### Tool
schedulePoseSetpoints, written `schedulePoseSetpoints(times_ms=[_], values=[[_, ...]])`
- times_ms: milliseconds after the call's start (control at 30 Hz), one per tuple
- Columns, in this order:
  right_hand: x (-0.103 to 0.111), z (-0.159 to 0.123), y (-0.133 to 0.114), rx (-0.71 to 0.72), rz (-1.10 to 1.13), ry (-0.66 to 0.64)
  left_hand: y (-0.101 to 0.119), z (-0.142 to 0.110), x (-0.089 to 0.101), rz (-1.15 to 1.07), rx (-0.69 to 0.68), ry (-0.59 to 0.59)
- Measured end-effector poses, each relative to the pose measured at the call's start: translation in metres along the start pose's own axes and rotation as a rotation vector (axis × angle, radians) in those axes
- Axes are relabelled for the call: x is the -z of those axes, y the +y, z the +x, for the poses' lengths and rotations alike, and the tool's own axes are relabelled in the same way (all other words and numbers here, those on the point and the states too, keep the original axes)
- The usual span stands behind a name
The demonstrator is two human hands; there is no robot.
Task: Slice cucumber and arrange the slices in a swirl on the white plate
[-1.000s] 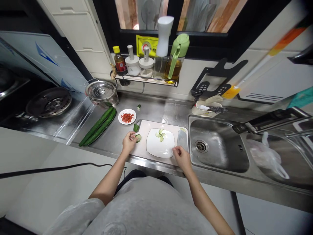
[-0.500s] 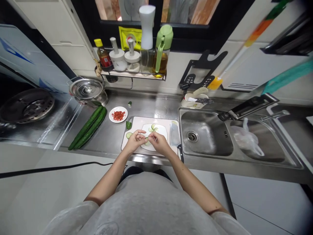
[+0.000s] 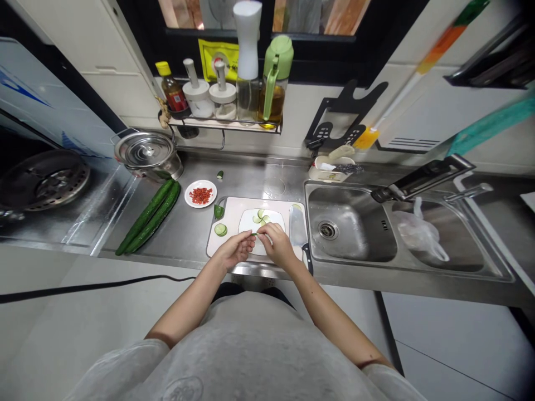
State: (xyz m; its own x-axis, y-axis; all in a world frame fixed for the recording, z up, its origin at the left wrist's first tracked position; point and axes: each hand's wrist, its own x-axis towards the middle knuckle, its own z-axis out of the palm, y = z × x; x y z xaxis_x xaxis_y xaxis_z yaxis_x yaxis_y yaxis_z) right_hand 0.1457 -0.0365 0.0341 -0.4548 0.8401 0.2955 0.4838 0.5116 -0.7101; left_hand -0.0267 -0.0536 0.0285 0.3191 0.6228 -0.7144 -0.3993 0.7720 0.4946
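Note:
My left hand (image 3: 236, 250) and my right hand (image 3: 276, 244) meet over the front of a white square plate (image 3: 244, 220). Between their fingertips they pinch a thin cucumber slice (image 3: 254, 234), seen nearly edge-on. Several cucumber slices (image 3: 261, 215) lie fanned in a curve on the plate. The plate rests on a pale cutting board (image 3: 236, 204). To the left of my left hand, a few cucumber slices (image 3: 220, 229) lie stacked on the board, with a green cucumber piece (image 3: 218, 211) behind them. A kitchen knife (image 3: 297, 225) lies along the board's right side.
Two whole cucumbers (image 3: 152, 217) lie at left, beside a small plate (image 3: 214, 192) of chopped red bits. A lidded steel pot (image 3: 146, 153) stands behind them. The double sink (image 3: 351, 223) is at right, with a plastic bag (image 3: 420, 231) inside. Bottles line a wall rack (image 3: 225, 123).
Both hands have drawn slightly toward me, and the slice has turned edge-on. My left hand has rolled palm-up, uncovering the stacked slices on the board. The view has shifted a little.

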Motion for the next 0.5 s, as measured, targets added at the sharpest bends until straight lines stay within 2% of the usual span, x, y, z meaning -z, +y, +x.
schedulePoseSetpoints(times_ms=[300, 500], values=[[-0.002, -0.003, 0.004, -0.091, 0.057, -0.061, 0.004, 0.0, -0.004, 0.206, -0.233, 0.078], [-0.006, -0.005, 0.011, -0.164, 0.098, -0.063, 0.008, 0.001, -0.008, 0.288, -0.306, 0.128]])
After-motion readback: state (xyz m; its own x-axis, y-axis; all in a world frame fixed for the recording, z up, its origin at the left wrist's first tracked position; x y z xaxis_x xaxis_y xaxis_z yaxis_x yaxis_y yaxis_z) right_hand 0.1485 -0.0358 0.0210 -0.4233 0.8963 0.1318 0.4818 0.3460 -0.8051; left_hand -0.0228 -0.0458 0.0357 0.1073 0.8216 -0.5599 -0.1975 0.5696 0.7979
